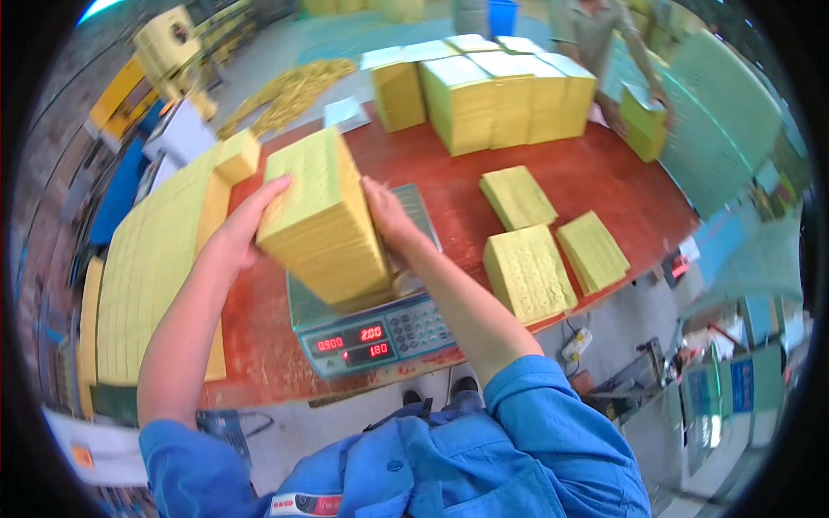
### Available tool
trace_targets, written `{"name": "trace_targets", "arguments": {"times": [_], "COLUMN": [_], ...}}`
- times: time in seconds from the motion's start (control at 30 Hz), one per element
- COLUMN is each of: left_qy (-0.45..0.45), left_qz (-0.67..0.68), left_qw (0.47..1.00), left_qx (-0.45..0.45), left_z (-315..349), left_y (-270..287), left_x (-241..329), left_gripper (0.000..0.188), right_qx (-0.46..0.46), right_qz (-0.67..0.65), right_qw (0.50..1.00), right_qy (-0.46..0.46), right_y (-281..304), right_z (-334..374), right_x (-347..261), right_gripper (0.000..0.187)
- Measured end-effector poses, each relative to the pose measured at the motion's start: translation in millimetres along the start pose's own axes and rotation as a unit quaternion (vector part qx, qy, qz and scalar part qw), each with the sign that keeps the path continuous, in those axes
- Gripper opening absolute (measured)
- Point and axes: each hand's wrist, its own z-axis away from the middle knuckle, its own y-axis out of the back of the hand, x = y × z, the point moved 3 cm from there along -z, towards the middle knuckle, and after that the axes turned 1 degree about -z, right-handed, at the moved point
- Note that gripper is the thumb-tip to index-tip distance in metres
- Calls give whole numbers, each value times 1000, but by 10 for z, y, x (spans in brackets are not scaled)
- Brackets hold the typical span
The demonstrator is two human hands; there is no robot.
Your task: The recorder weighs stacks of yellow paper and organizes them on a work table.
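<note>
A tall stack of yellow paper sheets [324,220] with a dented pattern on its top stands between my two hands over a digital scale [298,298]. My left hand [246,220] presses its left side, thumb near the upper edge. Against the right side lies my right hand [390,216], its fingers partly hidden behind the stack. The stack leans slightly, and I cannot tell whether its base rests on the scale's pan. Red digits glow on the scale's display [354,343], beside a keypad [419,324].
Three small stacks of yellow paper [531,274] lie right on the red table [440,177]. Tall stacks [471,99] stand at the back. Rows of yellow paper [151,276] line the left. A person [596,34] at the far right holds another yellow stack [642,125].
</note>
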Motion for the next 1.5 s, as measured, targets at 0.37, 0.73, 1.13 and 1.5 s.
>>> {"name": "trace_targets", "arguments": {"times": [0.37,0.73,1.13,1.5], "left_qy": [47,12,-108,73], "left_qz": [-6,-12,79,111], "left_qw": [986,990,964,939], "left_qx": [-159,-137,-229,-319], "left_z": [120,137,-857,-2596], "left_y": [37,-287,-3843,-6227], "left_x": [-192,-364,173,-256], "left_gripper": [59,58,61,83], "right_qx": [134,7,175,273], "right_qz": [-4,-185,-135,-138], "right_qw": [975,953,970,931], "right_qy": [-176,-239,-103,-199], "right_y": [258,451,4102,6709], "right_z": [2531,2505,1897,1324], "right_x": [-467,-907,-1689,-879], "right_gripper": [35,52,43,42]}}
